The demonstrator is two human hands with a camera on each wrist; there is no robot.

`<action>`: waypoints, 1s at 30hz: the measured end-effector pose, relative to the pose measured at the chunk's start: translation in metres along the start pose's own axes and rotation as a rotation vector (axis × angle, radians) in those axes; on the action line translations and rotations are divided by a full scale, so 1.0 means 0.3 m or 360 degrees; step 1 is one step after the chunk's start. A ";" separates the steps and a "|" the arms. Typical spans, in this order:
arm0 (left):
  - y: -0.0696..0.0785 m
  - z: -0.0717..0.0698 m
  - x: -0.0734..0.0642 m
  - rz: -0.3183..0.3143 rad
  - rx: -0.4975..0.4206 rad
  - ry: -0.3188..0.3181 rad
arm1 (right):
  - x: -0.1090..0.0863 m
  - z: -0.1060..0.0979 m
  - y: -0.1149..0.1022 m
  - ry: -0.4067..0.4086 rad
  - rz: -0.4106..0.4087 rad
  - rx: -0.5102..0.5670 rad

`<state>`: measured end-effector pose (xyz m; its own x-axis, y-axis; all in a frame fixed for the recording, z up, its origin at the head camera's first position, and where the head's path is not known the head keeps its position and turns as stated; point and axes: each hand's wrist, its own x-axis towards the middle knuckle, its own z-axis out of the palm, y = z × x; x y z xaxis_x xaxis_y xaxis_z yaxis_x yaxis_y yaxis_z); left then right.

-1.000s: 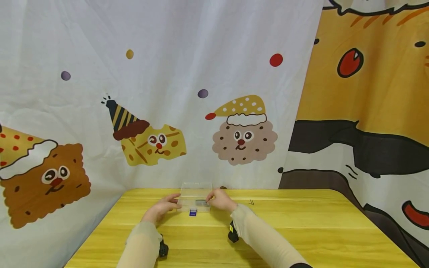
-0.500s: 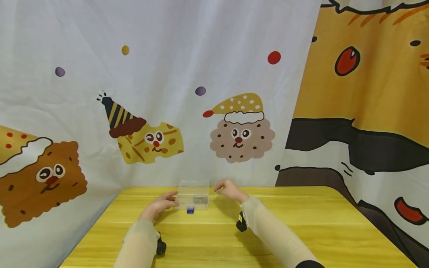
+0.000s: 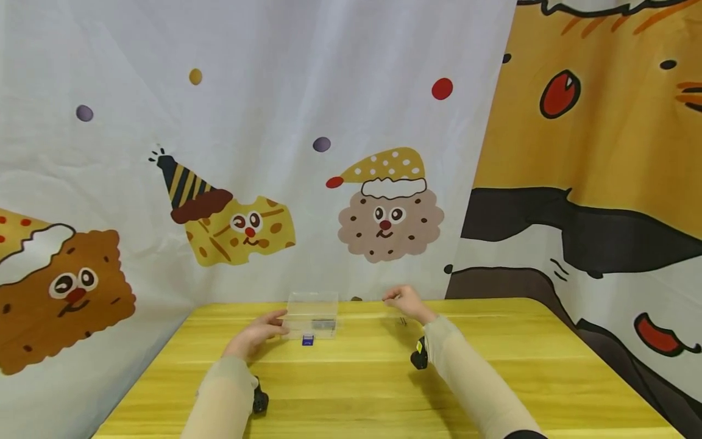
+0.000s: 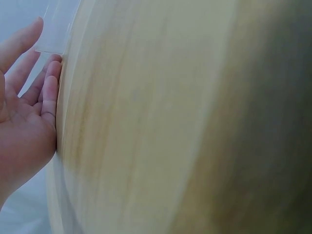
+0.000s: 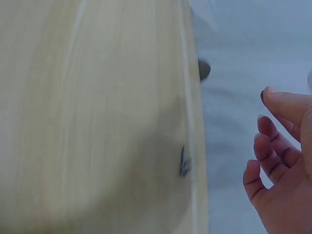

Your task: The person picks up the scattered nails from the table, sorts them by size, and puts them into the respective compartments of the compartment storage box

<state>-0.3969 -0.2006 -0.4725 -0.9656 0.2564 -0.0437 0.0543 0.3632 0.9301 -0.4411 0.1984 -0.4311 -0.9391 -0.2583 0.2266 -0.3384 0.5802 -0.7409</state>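
My left hand rests at the left side of a clear plastic box, its fingers relaxed and its fingertips at the box's edge; the left wrist view shows the same hand beside a corner of clear plastic. Upright at the back stands the box's lid. Thin dark pieces lie inside on the right. My right hand is raised right of the box, thumb and forefinger pinching a small dark thing, mostly hidden. Below it, thin dark sticks lie on the table.
A small blue piece sits at the box's front edge; whether it is attached, I cannot tell. The wooden table ends at a printed curtain behind. Each wrist carries a black camera.
My right hand has come out of the box and moved right, over the dark sticks on the table. The left hand has stayed at the box. The head view has shifted slightly.
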 end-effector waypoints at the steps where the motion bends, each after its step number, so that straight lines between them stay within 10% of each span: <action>1: 0.003 0.000 0.000 -0.0016 -0.0013 0.0011 | -0.006 -0.009 0.012 0.0017 0.0011 0.0005; 14: 0.017 0.008 0.000 -0.0108 -0.0060 0.0080 | -0.092 -0.048 0.175 0.0111 0.0074 0.0164; 30: 0.009 0.006 0.006 -0.0087 -0.0030 0.0050 | -0.124 -0.025 0.185 0.0177 0.0304 -0.0008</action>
<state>-0.3981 -0.1976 -0.4707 -0.9745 0.2081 -0.0833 -0.0031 0.3588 0.9334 -0.4254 0.2460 -0.4761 -0.9869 -0.0565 0.1511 -0.1536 0.6144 -0.7739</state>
